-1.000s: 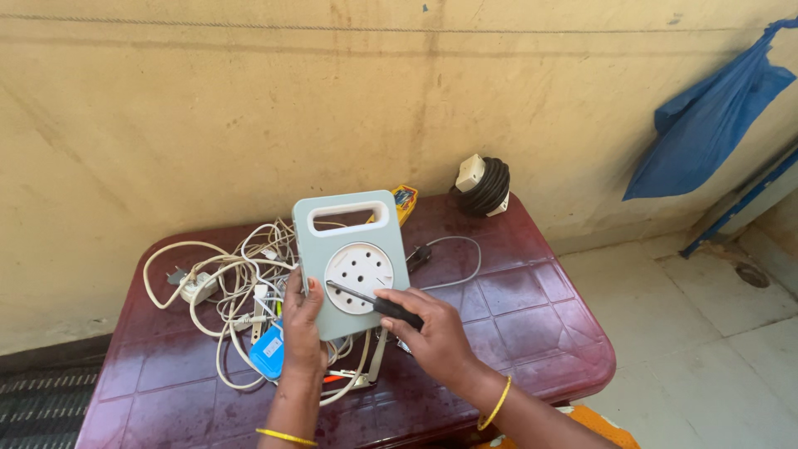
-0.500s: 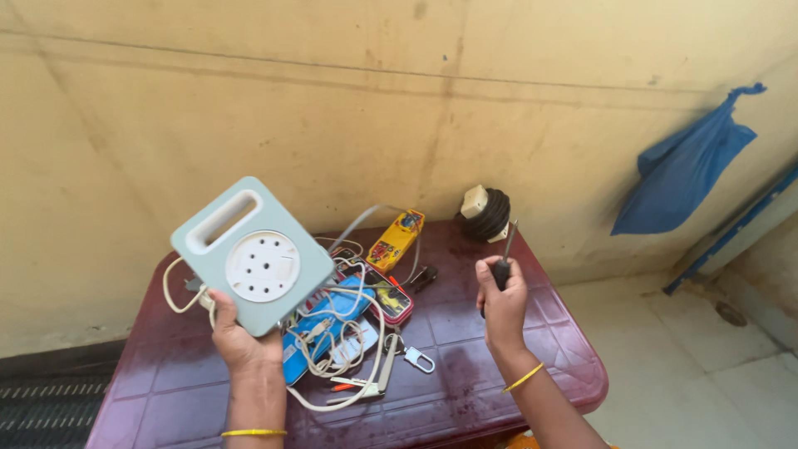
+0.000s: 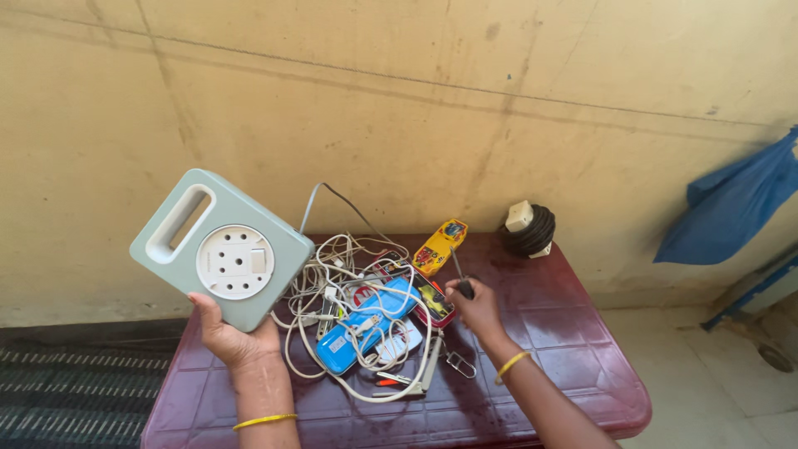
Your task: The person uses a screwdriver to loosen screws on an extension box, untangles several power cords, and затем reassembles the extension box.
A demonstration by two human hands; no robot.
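Extension box point(image 3: 223, 248), rigid pale-green plastic, judged light and best gripped by its handle slot, sits clasped at 1 corner in left hand point(image 3: 229, 337); right hand point(image 3: 474, 306) grips screwdriver point(image 3: 460, 277).

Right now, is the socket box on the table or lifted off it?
Lifted. The left hand holds the socket box by its lower corner, tilted in the air left of the wire pile, clear of the table.

Your left hand point(image 3: 229, 337) lifts the extension box point(image 3: 220, 248) at the frame's left, above the tabletop point(image 3: 582, 366). The cable tangle point(image 3: 366, 324) lies at centre, your right hand point(image 3: 474, 308) just right of it, the coiled cord point(image 3: 530, 230) upper right by the wall point(image 3: 416, 100).
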